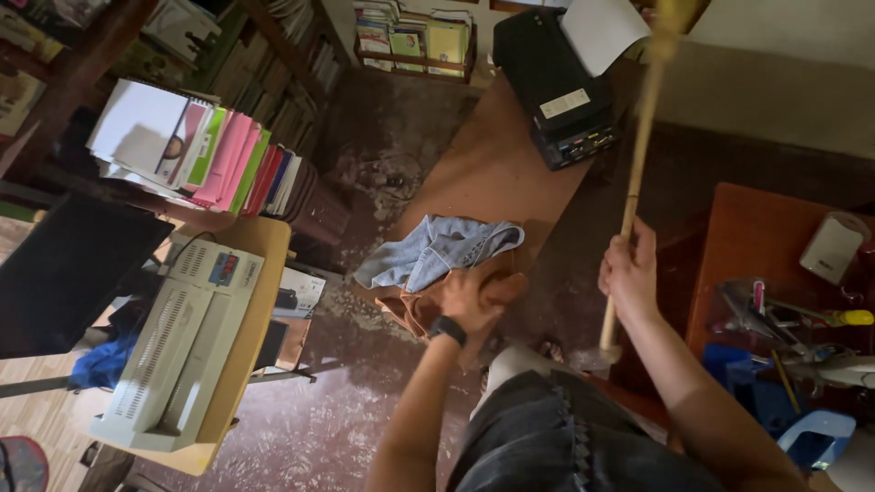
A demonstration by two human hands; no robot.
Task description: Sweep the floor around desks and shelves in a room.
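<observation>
Two hands are busy. My left hand is pressed down on a brown cloth at the near end of a long brown surface, with my fingers curled into the cloth. I wear a black band on that wrist. A blue cloth lies bunched up just behind the brown one, touching it. My right hand is shut tight around a long pale stick. The stick stands almost straight up, and its low end is near my knee. My hands are apart, one on each thing. At the far end of the surface sits a black printer with white paper sticking out. To my left is a yellow surface with a white machine on it. Behind that is a stack of books in white, pink and green. To my right, a red-brown surface holds pens and small tools. The floor is dark and dusty.
</observation>
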